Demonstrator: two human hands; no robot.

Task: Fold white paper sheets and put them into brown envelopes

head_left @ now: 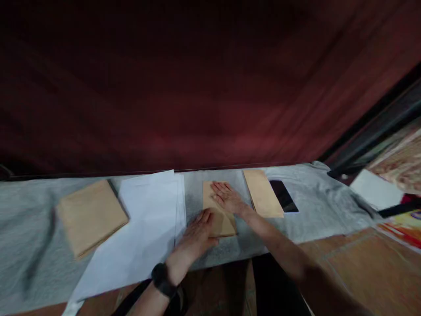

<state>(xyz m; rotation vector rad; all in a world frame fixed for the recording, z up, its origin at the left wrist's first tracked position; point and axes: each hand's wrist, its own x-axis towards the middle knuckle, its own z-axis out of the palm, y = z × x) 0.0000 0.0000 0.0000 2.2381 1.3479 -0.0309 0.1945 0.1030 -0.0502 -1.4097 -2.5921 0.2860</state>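
Note:
A folded piece of brown paper (pixel 215 199) lies on the grey cloth in front of me. My right hand (pixel 226 197) rests flat on its upper part, fingers stretched out. On its lower left edge lies my left hand (pixel 197 232), fingers extended and a dark watch on the wrist. Neither hand grips anything. To the right sits another narrow stack of folded brown paper (pixel 263 193). Large white sheets (pixel 148 219) spread out to the left of my left hand, and beyond them lies a wider stack of folded brown paper (pixel 92 215).
A dark phone (pixel 283 196) lies beside the right brown stack. Grey cloth (pixel 315 206) covers the long narrow surface, with a dark red panel (pixel 204 101) rising behind it. At the far right are a white object (pixel 376 189) and colourful printed items (pixel 403 226). Tiled floor (pixel 371 263) shows below.

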